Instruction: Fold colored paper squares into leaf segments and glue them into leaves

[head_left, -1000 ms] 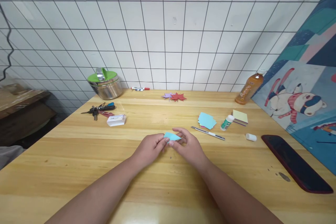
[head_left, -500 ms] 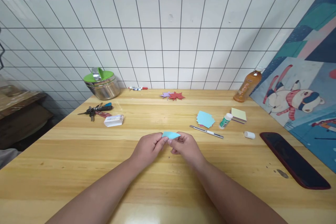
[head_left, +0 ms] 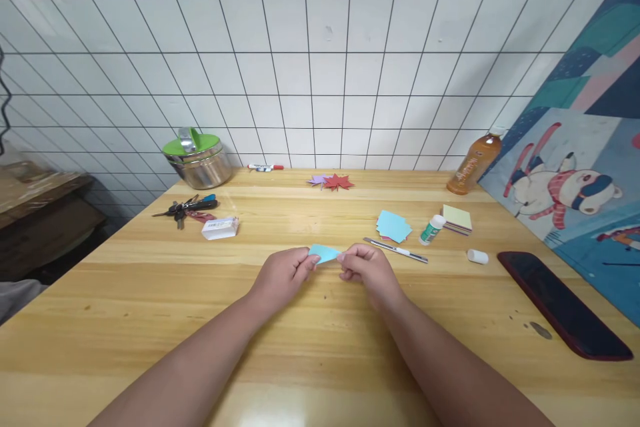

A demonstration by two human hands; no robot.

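While your left hand (head_left: 281, 272) pinches the wide end of the blue paper (head_left: 323, 253) between thumb and fingers, your right hand (head_left: 373, 271) has its fingers closed on the narrow tip. The paper, folded to a point, lies level between your two hands, in front of you near the middle of the table (head_left: 175, 307); whether its underside touches the wood is hard to tell from this angle.

Just beyond your right hand lies the cutter (head_left: 396, 249), slanting down to the right. Behind it you have the blue sheets (head_left: 394, 225) in a loose pile, with a pink edge showing beneath. To their right stands the glue stick (head_left: 432, 230), with the pad (head_left: 456, 218) just behind it and the white cap (head_left: 477, 256) on its side nearer you. Farther right is the phone (head_left: 565, 307), dark screen up.

Straight ahead, near the wall (head_left: 285, 73), the red leaf (head_left: 339, 182) partly overlaps the purple leaf (head_left: 317, 179). On your left, the white box (head_left: 220, 228) sits beside the keys (head_left: 186, 208), with the green-lidded pot (head_left: 203, 163) behind them and the marker (head_left: 265, 167) to its right. Your bottle (head_left: 474, 165) stands at the back right.
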